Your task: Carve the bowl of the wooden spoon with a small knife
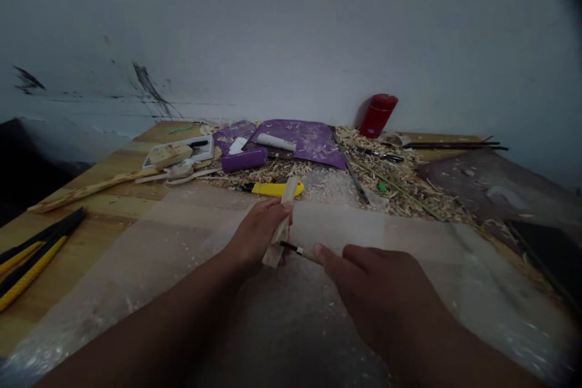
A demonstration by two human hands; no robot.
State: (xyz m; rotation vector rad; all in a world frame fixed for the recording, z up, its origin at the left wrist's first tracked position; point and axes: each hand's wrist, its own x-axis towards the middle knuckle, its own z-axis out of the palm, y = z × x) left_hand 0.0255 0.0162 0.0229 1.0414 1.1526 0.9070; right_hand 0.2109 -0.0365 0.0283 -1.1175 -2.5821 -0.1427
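My left hand (259, 230) is closed around a narrow strip of wood (273, 253), which tilts away from me with its upper end past my thumb. In my right hand (377, 279) is a small carving knife (307, 253) with a pale handle and a dark blade. The blade's tip touches the lower part of the wood, where a notch or cut shows. Just behind the wood lies a yellow utility knife (268, 188), partly covered by the strip. Both hands are over a sheet of clear plastic (173, 254) on the table.
Wood shavings (400, 185) pile up along the back. Purple sheets (313, 139), a purple roll (244, 159), a white tray (210, 148) and a red container (378, 115) stand near the wall. Yellow-black pliers (40, 260) lie left, a long stick (91, 187) behind them. A dark flat object (545, 248) is right.
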